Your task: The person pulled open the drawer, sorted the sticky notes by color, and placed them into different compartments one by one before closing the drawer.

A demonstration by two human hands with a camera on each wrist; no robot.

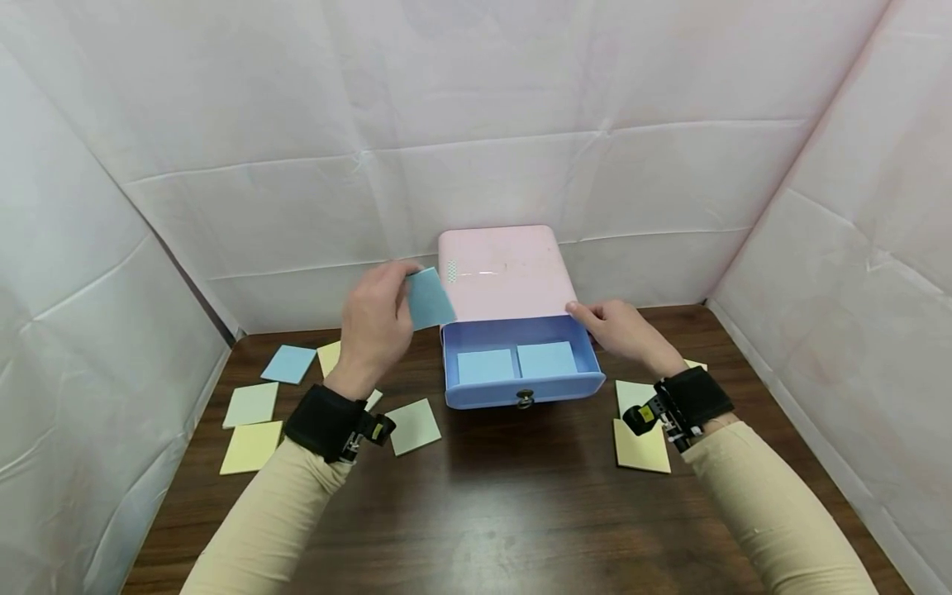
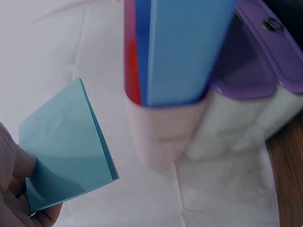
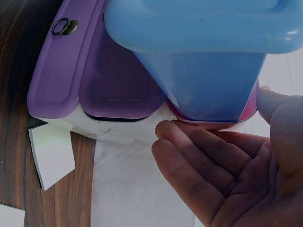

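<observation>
A pink drawer box [image 1: 506, 273] stands at the back of the dark wooden table [image 1: 491, 504], with its blue drawer [image 1: 521, 388] pulled out. Two blue note pads [image 1: 516, 362] lie inside the drawer. My left hand [image 1: 375, 326] pinches a blue note pad [image 1: 430, 299] [image 2: 66, 146] in the air, just left of the box. My right hand [image 1: 621, 326] [image 3: 222, 165] rests with straight fingers against the box's right side, where the drawer [image 3: 199, 61] comes out.
Blue, green and yellow note pads [image 1: 256, 413] lie on the table to the left, one green pad [image 1: 413, 426] near the drawer. More yellow and pale pads [image 1: 641, 438] lie to the right. White cloth walls [image 1: 476, 124] close in the back and both sides.
</observation>
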